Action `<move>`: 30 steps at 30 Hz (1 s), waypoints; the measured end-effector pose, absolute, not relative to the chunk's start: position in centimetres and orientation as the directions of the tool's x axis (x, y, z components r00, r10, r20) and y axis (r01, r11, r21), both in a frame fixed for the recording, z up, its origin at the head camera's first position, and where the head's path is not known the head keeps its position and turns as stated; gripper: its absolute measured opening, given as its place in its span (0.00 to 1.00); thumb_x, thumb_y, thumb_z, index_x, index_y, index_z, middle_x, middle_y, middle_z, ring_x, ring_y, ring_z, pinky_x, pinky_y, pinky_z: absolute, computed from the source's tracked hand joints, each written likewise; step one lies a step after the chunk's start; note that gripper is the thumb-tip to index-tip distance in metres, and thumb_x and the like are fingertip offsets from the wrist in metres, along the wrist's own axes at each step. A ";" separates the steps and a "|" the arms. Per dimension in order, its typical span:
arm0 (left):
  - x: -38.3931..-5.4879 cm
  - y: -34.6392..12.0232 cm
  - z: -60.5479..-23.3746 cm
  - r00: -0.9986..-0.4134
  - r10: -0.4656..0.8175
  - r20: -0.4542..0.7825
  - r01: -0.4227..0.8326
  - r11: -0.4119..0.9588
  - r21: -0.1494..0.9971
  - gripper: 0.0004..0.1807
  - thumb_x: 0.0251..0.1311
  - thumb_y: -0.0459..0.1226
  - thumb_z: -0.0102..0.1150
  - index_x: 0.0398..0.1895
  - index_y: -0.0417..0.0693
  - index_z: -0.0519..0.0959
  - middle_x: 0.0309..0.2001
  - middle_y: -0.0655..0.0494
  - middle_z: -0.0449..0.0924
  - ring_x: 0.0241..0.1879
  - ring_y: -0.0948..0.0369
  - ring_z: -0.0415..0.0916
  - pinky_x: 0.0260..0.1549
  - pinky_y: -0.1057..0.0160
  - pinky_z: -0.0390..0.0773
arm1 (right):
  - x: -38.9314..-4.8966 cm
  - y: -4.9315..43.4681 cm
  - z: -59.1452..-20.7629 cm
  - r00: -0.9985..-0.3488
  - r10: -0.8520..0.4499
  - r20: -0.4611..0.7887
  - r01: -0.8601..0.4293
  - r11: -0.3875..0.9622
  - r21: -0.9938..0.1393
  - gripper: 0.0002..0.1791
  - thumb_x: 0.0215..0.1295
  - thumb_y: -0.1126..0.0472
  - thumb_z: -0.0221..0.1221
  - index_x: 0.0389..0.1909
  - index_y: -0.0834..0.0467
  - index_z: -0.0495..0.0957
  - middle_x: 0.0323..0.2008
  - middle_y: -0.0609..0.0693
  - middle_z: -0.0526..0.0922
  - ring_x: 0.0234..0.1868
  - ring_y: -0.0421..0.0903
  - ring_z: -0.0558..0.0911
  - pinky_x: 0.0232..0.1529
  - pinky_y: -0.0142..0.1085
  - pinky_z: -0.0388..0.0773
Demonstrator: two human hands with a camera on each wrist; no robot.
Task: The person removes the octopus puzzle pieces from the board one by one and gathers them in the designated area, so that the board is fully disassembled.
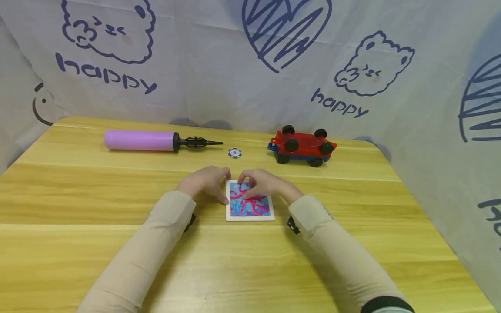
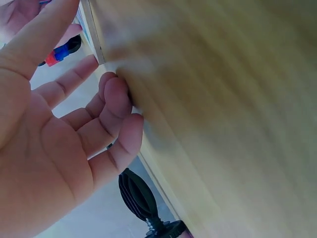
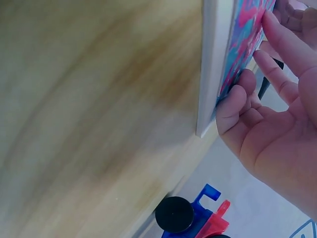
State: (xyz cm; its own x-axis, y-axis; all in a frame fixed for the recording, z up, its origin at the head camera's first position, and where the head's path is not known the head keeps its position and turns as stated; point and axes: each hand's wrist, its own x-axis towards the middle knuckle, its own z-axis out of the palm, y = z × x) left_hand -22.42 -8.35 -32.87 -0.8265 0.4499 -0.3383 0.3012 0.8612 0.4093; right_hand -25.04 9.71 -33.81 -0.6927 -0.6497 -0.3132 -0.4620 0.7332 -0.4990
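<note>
A square picture tile (image 1: 250, 209) with a white border and pink branching shapes on blue lies flat in the middle of the table. At its left side is my left hand (image 1: 205, 181), thumb and index finger spread along the border. My right hand (image 1: 266, 181) reaches over the picture from the right, thumb and index fingertips on its painted face. In the right wrist view the other fingers (image 3: 233, 101) bend loosely at the picture's surface. The left wrist view shows the left fingers (image 2: 116, 99) bent near the tabletop, with nothing gripped in the palm.
Behind the hands lie a purple hand pump (image 1: 141, 141) with a black nozzle and a blue-and-white poker chip (image 1: 235, 153). A red toy car (image 1: 307, 145), wheels up, rests on a blue one at the back right. A printed cloth (image 1: 211, 65) hangs behind the wooden table (image 1: 78, 191).
</note>
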 end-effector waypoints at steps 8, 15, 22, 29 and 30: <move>-22.7 -8.9 -33.3 -0.839 0.465 -0.283 0.293 0.824 0.485 0.28 0.43 0.40 0.69 0.50 0.40 0.73 0.53 0.42 0.70 0.54 0.49 0.63 0.53 0.51 0.60 | -25.1 9.8 -34.1 -0.703 -0.649 -0.291 -0.456 0.725 -0.517 0.20 0.53 0.60 0.63 0.47 0.58 0.72 0.33 0.51 0.73 0.36 0.46 0.69 0.39 0.35 0.67; -22.8 -9.0 -33.4 -0.843 0.479 -0.243 0.301 0.796 0.525 0.28 0.43 0.41 0.69 0.49 0.36 0.76 0.50 0.45 0.75 0.51 0.51 0.67 0.51 0.55 0.63 | -25.2 10.1 -34.3 -0.709 -0.651 -0.271 -0.455 0.716 -0.530 0.19 0.53 0.60 0.63 0.47 0.57 0.73 0.32 0.51 0.73 0.35 0.46 0.69 0.38 0.34 0.67; -22.6 -8.8 -33.5 -0.850 0.480 -0.217 0.315 0.793 0.522 0.29 0.42 0.42 0.70 0.47 0.36 0.76 0.49 0.45 0.75 0.46 0.55 0.70 0.49 0.57 0.66 | -25.1 10.1 -34.4 -0.723 -0.637 -0.267 -0.437 0.722 -0.537 0.19 0.54 0.59 0.63 0.47 0.56 0.74 0.35 0.50 0.74 0.38 0.46 0.69 0.41 0.36 0.67; -22.7 -9.1 -33.9 -0.853 0.489 -0.186 0.322 0.771 0.550 0.29 0.40 0.42 0.71 0.47 0.36 0.76 0.48 0.45 0.76 0.32 0.59 0.68 0.39 0.61 0.70 | -25.0 9.8 -34.5 -0.735 -0.621 -0.272 -0.423 0.734 -0.531 0.20 0.53 0.55 0.63 0.47 0.56 0.74 0.37 0.50 0.74 0.39 0.46 0.70 0.42 0.35 0.68; -22.7 -9.2 -33.9 -0.852 0.490 -0.183 0.322 0.768 0.554 0.29 0.40 0.41 0.71 0.47 0.36 0.76 0.47 0.45 0.76 0.30 0.59 0.67 0.36 0.62 0.70 | -24.9 9.8 -34.5 -0.735 -0.621 -0.272 -0.425 0.734 -0.529 0.20 0.53 0.55 0.63 0.47 0.56 0.74 0.37 0.50 0.74 0.39 0.46 0.70 0.41 0.35 0.68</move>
State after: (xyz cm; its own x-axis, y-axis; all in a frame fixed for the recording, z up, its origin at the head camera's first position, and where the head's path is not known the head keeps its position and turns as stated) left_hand -22.70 -9.17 -33.88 -0.8525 0.4897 -0.1829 0.3220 0.7676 0.5542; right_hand -24.93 9.79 -34.51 -0.7352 -0.6210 -0.2718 -0.4247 0.7345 -0.5293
